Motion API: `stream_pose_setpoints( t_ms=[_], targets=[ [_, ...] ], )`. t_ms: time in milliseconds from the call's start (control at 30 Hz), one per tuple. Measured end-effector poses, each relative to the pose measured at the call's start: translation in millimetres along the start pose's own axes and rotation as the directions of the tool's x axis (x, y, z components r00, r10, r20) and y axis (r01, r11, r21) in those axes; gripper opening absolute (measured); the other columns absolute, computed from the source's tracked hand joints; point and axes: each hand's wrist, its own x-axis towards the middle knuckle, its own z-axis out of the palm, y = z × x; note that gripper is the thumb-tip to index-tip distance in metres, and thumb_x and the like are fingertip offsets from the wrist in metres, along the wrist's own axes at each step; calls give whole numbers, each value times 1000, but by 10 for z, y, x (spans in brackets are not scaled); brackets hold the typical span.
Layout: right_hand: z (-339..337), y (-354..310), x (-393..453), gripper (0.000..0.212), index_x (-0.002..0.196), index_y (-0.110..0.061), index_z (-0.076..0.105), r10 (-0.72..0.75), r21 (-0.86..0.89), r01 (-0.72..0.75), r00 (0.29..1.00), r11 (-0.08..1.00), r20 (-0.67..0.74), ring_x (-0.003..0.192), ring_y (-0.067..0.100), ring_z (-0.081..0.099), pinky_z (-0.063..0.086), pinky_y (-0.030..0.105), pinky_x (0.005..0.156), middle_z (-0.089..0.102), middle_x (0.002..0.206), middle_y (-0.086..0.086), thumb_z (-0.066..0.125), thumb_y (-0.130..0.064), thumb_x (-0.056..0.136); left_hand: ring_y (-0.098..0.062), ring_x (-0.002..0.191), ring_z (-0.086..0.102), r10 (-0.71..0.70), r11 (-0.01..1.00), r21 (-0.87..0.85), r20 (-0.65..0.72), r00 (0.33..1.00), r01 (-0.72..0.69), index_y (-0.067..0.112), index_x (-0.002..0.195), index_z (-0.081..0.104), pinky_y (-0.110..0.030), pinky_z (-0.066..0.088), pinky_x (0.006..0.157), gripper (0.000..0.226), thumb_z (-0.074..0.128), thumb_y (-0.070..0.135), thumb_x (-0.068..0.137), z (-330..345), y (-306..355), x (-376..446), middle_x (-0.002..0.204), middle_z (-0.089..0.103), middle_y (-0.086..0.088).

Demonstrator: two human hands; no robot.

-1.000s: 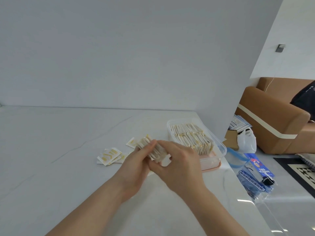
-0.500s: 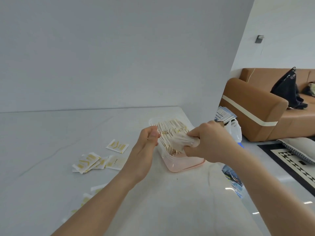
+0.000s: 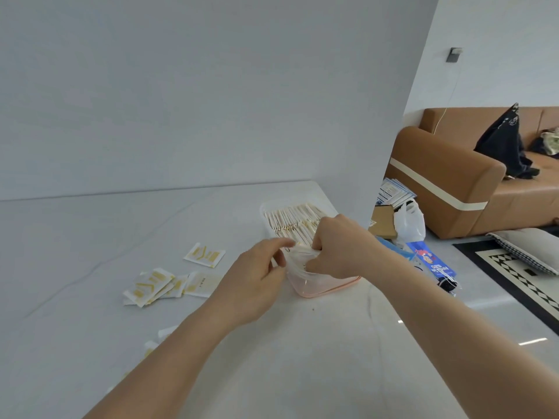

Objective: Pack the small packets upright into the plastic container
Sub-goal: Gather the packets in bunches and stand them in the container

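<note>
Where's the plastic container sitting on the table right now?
The plastic container sits near the table's right edge, under the right hand, with loose packets lying to its left.

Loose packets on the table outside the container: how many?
About 7: one single packet lying alone, roughly four in an overlapping pile, two partly visible near the left forearm. Overlap may hide more.

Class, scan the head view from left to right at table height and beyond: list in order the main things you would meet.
Heap of loose packets → single flat packet → left hand → right hand gripping a bundle of packets at the plastic container → white plastic bag → brown sofa
</note>
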Motion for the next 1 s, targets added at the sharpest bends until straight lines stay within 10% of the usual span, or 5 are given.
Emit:
stream_pose_setpoints(
  t_ms=[367, 800, 1000],
  targets=[
    [-135, 158, 107, 59, 59, -19, 42, -3, 144, -48, 942, 988, 337, 54, 17, 34, 30, 32, 61, 36, 55, -6, 58, -65, 92, -5, 100, 63, 28, 975, 219, 5, 1000, -29, 34, 137, 62, -24, 49, 88, 48, 49, 14, 95, 0, -27, -6, 109, 69, 18],
    [-108, 354, 234, 33, 92, -30, 81, -51, 273, -64, 917, 960, 395, 82, 5, 62, 50, 27, 87, 72, 82, -18, 80, -60, 77, -10, 94, 61, 75, 959, 278, -34, 997, -63, 40, 124, 59, -36, 50, 89, 33, 61, 56, 95, 49, -68, -2, 109, 68, 21],
    [-78, 295, 302, 35, 77, -22, 73, -41, 218, -50, 918, 975, 394, 63, 6, 50, 43, 24, 68, 60, 60, -18, 81, -56, 78, -11, 98, 59, 71, 960, 275, -74, 995, -48, 37, 122, 61, -28, 40, 79, 33, 61, 57, 95, 93, -63, 5, 109, 70, 19]
  ],
)
